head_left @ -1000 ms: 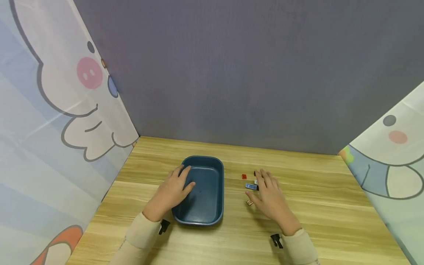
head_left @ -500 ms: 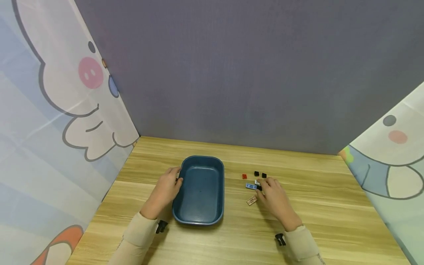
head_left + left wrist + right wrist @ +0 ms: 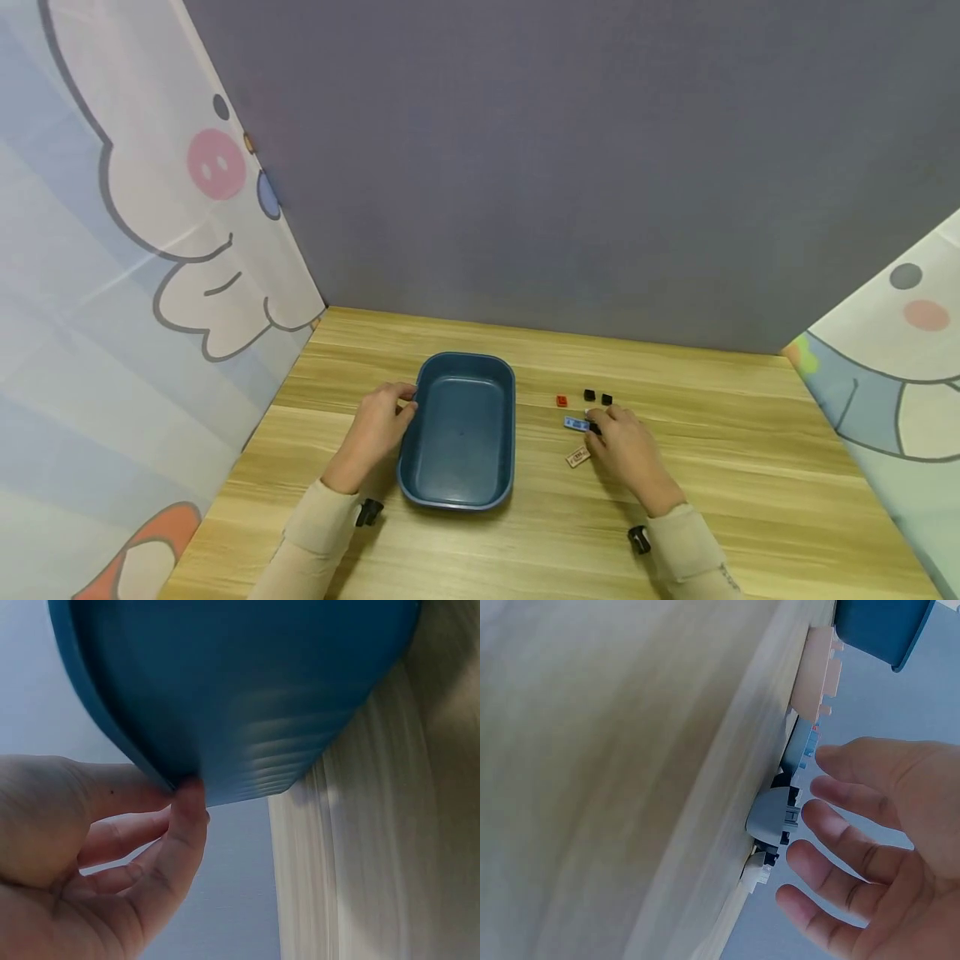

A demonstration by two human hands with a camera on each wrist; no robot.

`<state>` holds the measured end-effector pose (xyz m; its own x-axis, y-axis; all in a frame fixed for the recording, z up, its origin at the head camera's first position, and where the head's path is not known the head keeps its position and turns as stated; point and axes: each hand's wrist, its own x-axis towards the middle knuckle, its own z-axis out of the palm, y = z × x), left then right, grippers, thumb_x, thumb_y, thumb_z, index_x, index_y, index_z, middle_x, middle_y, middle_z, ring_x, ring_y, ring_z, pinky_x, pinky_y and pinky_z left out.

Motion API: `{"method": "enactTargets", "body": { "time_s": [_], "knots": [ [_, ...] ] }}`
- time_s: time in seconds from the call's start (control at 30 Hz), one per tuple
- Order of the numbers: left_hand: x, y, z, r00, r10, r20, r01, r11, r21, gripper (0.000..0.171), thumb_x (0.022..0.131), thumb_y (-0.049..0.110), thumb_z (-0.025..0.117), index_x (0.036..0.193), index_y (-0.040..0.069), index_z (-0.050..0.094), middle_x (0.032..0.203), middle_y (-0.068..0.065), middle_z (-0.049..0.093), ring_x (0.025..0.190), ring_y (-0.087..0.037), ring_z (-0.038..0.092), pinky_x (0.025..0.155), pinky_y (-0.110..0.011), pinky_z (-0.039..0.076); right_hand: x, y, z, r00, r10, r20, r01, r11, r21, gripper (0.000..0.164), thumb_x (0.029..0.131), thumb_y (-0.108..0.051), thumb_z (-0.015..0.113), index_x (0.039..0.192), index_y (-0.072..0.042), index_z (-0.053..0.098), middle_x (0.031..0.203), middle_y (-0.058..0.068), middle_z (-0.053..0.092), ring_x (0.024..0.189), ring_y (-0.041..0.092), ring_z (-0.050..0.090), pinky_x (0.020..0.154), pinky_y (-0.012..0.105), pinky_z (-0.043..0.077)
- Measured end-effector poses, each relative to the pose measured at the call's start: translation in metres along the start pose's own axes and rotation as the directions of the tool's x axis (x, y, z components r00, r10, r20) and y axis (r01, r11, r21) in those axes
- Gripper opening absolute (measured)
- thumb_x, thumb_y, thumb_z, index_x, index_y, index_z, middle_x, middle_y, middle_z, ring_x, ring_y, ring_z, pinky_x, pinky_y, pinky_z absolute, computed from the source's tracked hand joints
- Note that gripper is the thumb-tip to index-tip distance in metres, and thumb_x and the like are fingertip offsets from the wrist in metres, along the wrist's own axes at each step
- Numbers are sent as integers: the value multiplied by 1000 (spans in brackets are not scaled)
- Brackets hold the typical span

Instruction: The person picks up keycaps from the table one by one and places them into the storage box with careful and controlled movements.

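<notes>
Left hand (image 3: 377,429) pinched navy bin (image 3: 459,450) by rim; right hand (image 3: 628,450), fingers parted, loosely bent, held nothing, just beside small blue block (image 3: 576,424) on bench (image 3: 540,550).

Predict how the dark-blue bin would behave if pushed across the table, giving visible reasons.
The dark-blue bin is probably stiff: it shows no bend where the left hand pinches it. It looks light for its size, an open shell with nothing inside. It would likely slide rather than tip, being low with a broad, flat-looking base.
</notes>
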<state>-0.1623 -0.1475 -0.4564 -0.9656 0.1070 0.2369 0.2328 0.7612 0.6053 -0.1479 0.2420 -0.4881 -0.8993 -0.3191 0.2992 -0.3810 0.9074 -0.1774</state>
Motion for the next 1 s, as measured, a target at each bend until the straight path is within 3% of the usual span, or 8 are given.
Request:
{"method": "enactTargets", "body": {
  "time_s": [0.4,0.73,1.0],
  "knots": [
    [0,1,-1,999,-26,21,26,1000,-12,24,91,2,71,114,-5,70,103,-15,70,90,-30,66,71,-40,57,5,-1,1,997,31,75,-32,999,14,22,88,-12,75,108,-3,72,86,5,59,74,22,54,61,38,47],
    [-1,-5,-2,997,-61,46,65,993,-103,26,91,2,71,116,-4,69,104,-15,71,83,-28,69,69,-38,58,7,-2,0,996,26,88,-25,1000,-3,18,85,-8,77,102,-4,72,79,3,55,65,17,45,54,32,40],
    [0,-8,-2,997,-63,44,68,989,-132,26,91,3,72,116,-4,70,103,-14,71,83,-27,70,70,-38,58,10,-1,1,988,69,137,-68,998,-15,12,86,-8,76,95,-5,70,79,3,53,68,19,48,56,34,43]
  ]
}}
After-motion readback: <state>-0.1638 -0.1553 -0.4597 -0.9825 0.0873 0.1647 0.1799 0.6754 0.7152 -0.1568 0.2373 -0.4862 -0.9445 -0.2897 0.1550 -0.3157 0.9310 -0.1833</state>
